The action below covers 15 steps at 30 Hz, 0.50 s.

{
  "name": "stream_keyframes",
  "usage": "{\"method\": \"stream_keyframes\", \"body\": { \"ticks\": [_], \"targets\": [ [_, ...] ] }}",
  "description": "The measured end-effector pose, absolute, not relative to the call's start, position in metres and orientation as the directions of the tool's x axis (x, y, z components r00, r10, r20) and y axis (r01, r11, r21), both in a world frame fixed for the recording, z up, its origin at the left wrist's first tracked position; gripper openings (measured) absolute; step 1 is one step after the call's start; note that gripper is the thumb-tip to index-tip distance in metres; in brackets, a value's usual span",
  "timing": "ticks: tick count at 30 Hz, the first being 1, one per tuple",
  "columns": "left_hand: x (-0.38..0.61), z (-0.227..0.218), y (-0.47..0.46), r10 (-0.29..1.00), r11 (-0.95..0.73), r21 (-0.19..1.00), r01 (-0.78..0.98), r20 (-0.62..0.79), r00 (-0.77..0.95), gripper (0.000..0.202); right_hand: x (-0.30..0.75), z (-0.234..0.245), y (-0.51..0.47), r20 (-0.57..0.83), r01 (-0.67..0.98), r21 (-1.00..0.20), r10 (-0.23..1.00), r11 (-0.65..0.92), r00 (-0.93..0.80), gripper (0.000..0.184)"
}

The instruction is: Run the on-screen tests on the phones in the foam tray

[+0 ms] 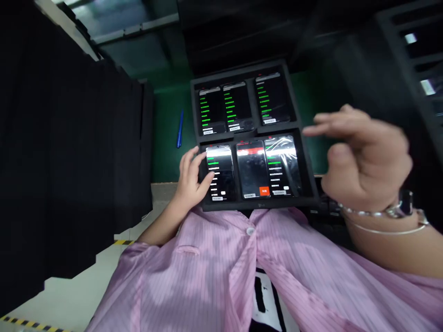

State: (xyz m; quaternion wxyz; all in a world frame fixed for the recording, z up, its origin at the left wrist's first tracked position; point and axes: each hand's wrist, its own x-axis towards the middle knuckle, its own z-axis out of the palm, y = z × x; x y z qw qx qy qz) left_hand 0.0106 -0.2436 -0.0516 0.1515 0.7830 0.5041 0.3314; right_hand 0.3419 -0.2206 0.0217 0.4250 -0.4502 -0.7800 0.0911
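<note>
Six phones (240, 108) lay face up in a black tray (284, 203), three in the far row and three in the near row, right in front of the person's pink shirt (166, 286). All three far phones had green lines nearly all the way down, so their lists looked done. The near left phone (224, 182) and the near right phone (292, 173) had a little green at the top and white lines under it, so those lists looked only partly done. The near middle phone (254, 173) was different: it had a red bar at the top and a red box at the bottom, so it seemed to need a look. The words were too small to read. The screens were dark and shiny, and the near right one had bright, wrinkly streaks of light. The left hand (192, 180) was half open at the tray's left side, thumb and fingers apart by the near left phone; whether it pressed on the phone was hard to tell. The right hand (367, 154) was blurry, up in the air to the right of the tray, loosely open with nothing in it.
</note>
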Motion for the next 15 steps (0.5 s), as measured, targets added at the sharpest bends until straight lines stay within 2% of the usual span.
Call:
{"method": "stream_keyframes", "body": {
  "ticks": [3,6,10,15],
  "targets": [
    [0.006,-0.059,-0.264,0.917,-0.397,0.613,0.683,0.244,0.315,0.056,0.350,-0.001,-0.248,0.579,0.606,-0.470,0.742,0.642,-0.338,0.024],
    [0.009,-0.064,-0.271,0.923,-0.373,0.620,0.690,0.173,0.344,0.061,0.353,-0.027,-0.260,0.524,0.657,-0.443,0.771,0.610,-0.363,0.020],
    [0.012,-0.066,-0.272,0.924,-0.369,0.599,0.711,0.150,0.352,0.065,0.360,-0.044,-0.261,0.490,0.697,-0.422,0.793,0.580,-0.363,0.019],
    [0.014,-0.068,-0.272,0.925,-0.372,0.600,0.708,0.181,0.333,0.060,0.364,-0.046,-0.257,0.409,0.743,-0.353,0.808,0.568,-0.424,0.016]
  ]
}}
